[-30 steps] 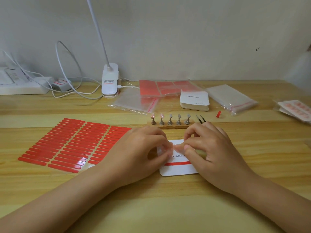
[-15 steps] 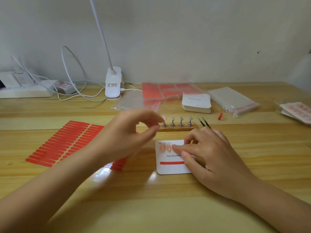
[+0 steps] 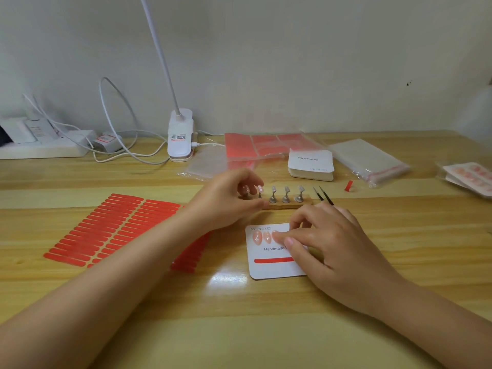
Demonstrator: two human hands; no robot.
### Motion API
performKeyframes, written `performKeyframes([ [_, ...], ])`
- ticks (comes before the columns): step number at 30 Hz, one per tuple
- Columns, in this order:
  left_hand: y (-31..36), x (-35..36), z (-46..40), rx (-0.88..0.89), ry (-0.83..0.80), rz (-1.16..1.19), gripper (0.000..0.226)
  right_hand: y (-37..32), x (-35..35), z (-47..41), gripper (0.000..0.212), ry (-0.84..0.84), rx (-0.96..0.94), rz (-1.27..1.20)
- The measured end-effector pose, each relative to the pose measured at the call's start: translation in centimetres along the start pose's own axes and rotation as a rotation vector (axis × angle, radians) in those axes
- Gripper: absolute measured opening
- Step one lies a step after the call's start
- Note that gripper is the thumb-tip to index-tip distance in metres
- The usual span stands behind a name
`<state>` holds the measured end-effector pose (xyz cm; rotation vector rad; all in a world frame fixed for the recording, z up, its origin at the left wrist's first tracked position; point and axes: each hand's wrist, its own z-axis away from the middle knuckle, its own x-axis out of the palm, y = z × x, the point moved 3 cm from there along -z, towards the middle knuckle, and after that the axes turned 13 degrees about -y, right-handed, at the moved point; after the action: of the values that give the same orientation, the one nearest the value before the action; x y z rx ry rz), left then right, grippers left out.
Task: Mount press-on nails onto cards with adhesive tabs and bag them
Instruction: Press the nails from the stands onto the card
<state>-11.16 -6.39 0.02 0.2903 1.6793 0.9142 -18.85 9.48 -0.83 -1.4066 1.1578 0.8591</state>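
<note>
now both hands work: left hand [image 3: 226, 199] at nail stand [image 3: 288, 204], right hand [image 3: 327, 243] pressing card [image 3: 274, 269].

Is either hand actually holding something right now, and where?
Left hand pinches a nail on the stand; right hand only presses the card.

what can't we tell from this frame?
- Head view: right hand hides the card's right part, so the mounted nail count is unknown.
- Left hand fingers screen the leftmost peg on the nail stand; a pinch is unconfirmed.
- Card stack print is too small.
</note>
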Motion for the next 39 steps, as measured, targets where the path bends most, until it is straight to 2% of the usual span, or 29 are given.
performKeyframes([
  [7, -0.3, 0.5, -0.4, -0.003, 0.068, 0.074, 0.023, 0.4, 0.1, -0.6, 0.056, -0.022, 0.039, -0.097],
  [13, -0.7, 0.5, -0.3, 0.008, 0.065, 0.106, 0.022, 0.3, -0.1, -1.3, 0.017, 0.019, 0.096, -0.141],
  [16, -0.8, 0.6, -0.2, 0.018, 0.073, 0.116, 0.020, 0.2, -0.2, -1.7, 0.009, -0.025, 0.114, -0.117],
  [19, -0.8, 0.6, -0.2, 0.027, 0.079, 0.120, 0.020, 0.5, -0.4, -1.9, 0.005, -0.052, 0.139, -0.206],
  [24, -0.9, 0.6, -0.1, 0.033, 0.081, 0.133, 0.021, 0.7, -0.8, -2.8, 0.005, -0.129, 0.158, -0.253],
  [28, -0.8, 0.7, -0.1, 0.056, 0.090, 0.148, 0.024, 0.8, -1.9, -4.2, 0.004, 0.001, 0.132, -0.264],
  [33, -0.8, 0.6, 0.0, 0.070, 0.092, 0.151, 0.013, 0.6, -2.5, -6.1, 0.017, 0.149, 0.079, -0.083],
  [36, -0.9, 0.6, -0.1, 0.068, 0.106, 0.135, 0.016, 0.4, -2.2, -6.8, 0.025, 0.129, 0.055, 0.039],
  [39, -0.9, 0.6, -0.1, 0.091, 0.108, 0.128, 0.025, 0.2, -1.9, -7.2, 0.023, 0.096, 0.030, 0.106],
])
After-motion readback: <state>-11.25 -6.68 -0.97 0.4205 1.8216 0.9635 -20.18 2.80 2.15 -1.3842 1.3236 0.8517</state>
